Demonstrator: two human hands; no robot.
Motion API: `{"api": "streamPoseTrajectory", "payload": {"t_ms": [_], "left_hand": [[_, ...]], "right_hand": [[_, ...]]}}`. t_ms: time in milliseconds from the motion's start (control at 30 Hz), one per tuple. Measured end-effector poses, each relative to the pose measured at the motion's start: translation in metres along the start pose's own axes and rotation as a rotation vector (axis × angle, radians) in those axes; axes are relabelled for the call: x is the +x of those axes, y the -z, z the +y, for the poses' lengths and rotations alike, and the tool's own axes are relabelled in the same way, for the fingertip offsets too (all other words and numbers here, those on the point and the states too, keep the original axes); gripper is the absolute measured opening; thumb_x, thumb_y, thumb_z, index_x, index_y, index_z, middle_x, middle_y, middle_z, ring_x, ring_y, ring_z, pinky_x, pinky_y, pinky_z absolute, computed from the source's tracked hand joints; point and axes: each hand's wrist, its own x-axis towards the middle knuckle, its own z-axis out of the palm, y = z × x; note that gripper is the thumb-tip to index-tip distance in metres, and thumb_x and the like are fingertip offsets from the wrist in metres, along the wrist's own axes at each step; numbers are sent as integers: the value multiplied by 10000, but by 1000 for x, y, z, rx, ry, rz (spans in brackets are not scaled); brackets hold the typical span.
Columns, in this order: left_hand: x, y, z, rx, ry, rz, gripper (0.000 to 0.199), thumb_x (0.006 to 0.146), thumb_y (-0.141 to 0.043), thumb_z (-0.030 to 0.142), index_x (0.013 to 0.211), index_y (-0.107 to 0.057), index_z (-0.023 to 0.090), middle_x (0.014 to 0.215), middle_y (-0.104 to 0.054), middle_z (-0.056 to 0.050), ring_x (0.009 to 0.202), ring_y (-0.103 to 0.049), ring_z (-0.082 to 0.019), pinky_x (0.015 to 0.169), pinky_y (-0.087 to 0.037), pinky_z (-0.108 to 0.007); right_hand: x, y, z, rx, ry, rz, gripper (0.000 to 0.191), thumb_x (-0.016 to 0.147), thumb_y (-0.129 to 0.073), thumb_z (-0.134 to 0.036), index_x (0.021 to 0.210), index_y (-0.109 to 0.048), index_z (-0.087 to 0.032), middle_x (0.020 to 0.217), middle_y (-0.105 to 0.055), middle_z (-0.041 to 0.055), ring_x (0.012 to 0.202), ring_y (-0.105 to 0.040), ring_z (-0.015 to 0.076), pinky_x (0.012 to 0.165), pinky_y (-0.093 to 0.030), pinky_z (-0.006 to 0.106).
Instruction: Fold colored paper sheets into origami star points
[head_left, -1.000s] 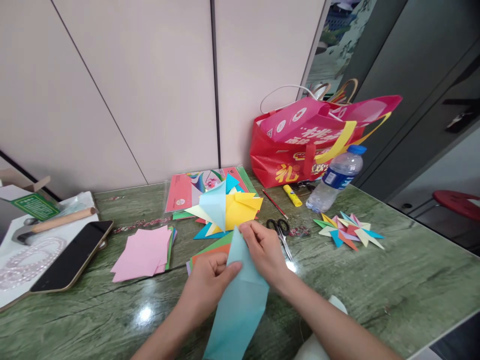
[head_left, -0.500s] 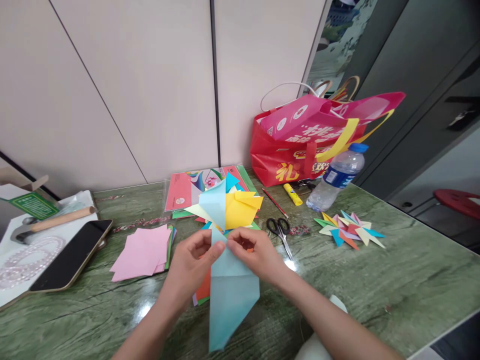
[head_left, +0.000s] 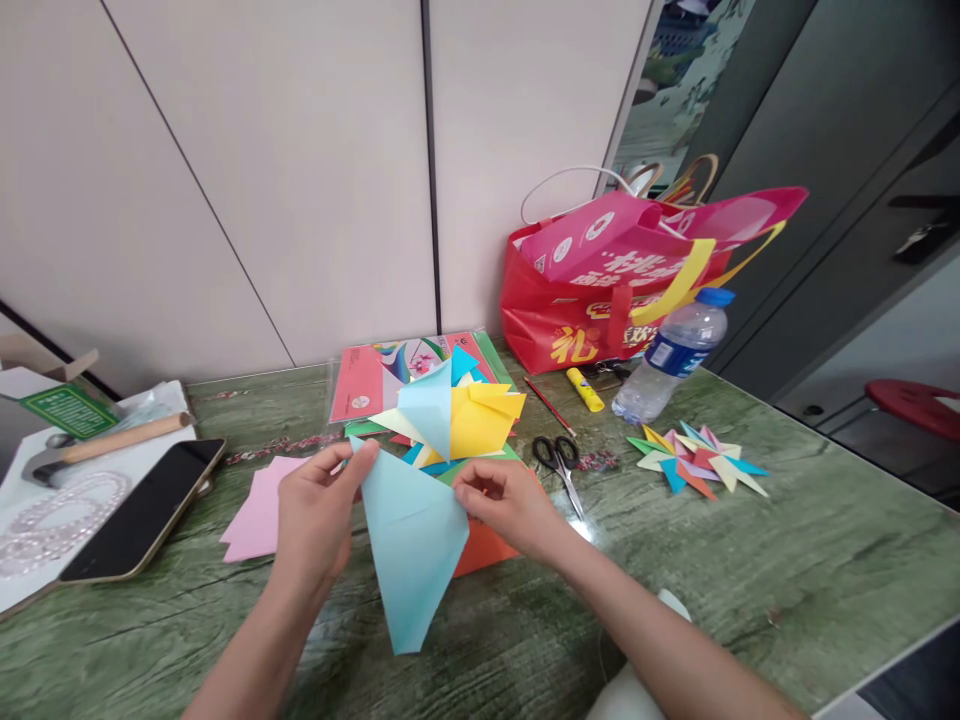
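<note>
A light blue folded sheet of paper (head_left: 411, 540) hangs between my hands above the table. My left hand (head_left: 322, 500) pinches its upper left corner. At the right corner, my right hand (head_left: 506, 500) grips the edge between thumb and fingers. Beneath and behind the sheet lies orange paper (head_left: 487, 545), partly covered. Just beyond my hands sits a pile of folded pieces, with a yellow one (head_left: 480, 420) and a pale blue one (head_left: 429, 410) on top. Pink square sheets (head_left: 259, 510) lie stacked left of my left hand, which hides part of them.
Scissors (head_left: 559, 465), a red pencil (head_left: 549, 405) and a yellow glue stick (head_left: 585, 390) lie right of the pile. Farther right are a plastic bottle (head_left: 671, 355), a red bag (head_left: 592, 290) and a multicoloured paper star (head_left: 697, 458). A phone (head_left: 146, 510) and a hammer (head_left: 112, 442) lie left.
My left hand has moved left and slightly up, drawing the blue paper's corner away from my right hand. The sheet now spreads wider and its lower tip has risen. My right hand has barely moved.
</note>
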Motion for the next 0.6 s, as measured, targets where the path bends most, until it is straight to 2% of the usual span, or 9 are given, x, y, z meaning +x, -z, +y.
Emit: {"api": "streamPoseTrajectory", "payload": {"t_ms": [167,267,433,500,600], "left_hand": [[7,7,4,-29,-49,75,239,511,-807,288,566,-624,145,523,-576,54,455,-457,-63,428,-358,-178],[8,8,2,3,-56,59,233,532,-800,298,594,-632,149,528,-582,55,456,-464,-67,420,-362,-176],[6,7,-5,35,-58,34,231,577,-772,334,674,-661,157,583,-612,45,493,-496,-75,446,-396,-168],[5,5,-6,44,-101,22,248,622,-733,377,718,-667,158,623,-626,28,535,-532,-95,487,-434,-183],[9,7,2,152,-175,-27,318,687,-655,435,837,-657,155,729,-669,-30,634,-615,-172,597,-508,-280]], "right_hand": [[1,1,0,61,-27,20,113,758,-491,-217,657,-514,-173,614,-550,-12,532,-494,92,512,-429,215],[0,0,0,152,-46,4,120,793,-498,-295,744,-487,-186,709,-576,3,606,-530,107,503,-444,211],[0,-2,5,76,22,-22,120,705,-598,-193,696,-478,-186,693,-560,-25,630,-525,99,527,-412,196],[1,-1,7,50,30,35,74,718,-573,-194,670,-522,-174,673,-561,-17,607,-511,98,523,-408,204],[5,4,11,62,25,200,59,720,-568,-223,708,-580,-167,679,-573,-1,606,-505,109,504,-413,212]]}}
